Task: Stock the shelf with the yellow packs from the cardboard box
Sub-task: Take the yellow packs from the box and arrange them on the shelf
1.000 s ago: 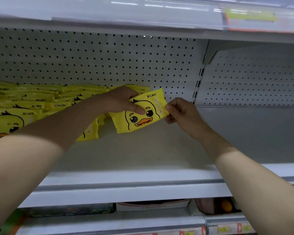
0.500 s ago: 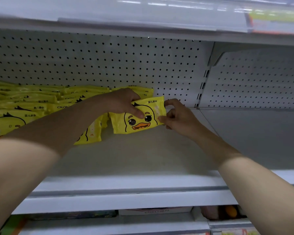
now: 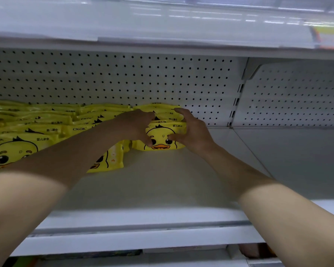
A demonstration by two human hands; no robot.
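Note:
A yellow pack [image 3: 162,137] with a duck face lies on the white shelf [image 3: 162,185], at the right end of the rows of yellow packs [image 3: 46,128]. It sits in front of more packs stacked against the pegboard. My left hand [image 3: 135,126] grips its left side, thumb on the duck face. My right hand [image 3: 191,132] holds its right side, thumb on the front and fingers over the pack behind. The cardboard box is out of view.
A perforated back panel [image 3: 123,79] stands behind the packs. An upper shelf [image 3: 162,26] hangs overhead. A slotted upright [image 3: 237,93] divides this bay from the shelf section [image 3: 297,155] to the right. Lower shelves with goods show beneath the front lip.
Both hands carried the duck pack back and down from mid-air. It now lies on the shelf against the rear stack. My view has moved closer.

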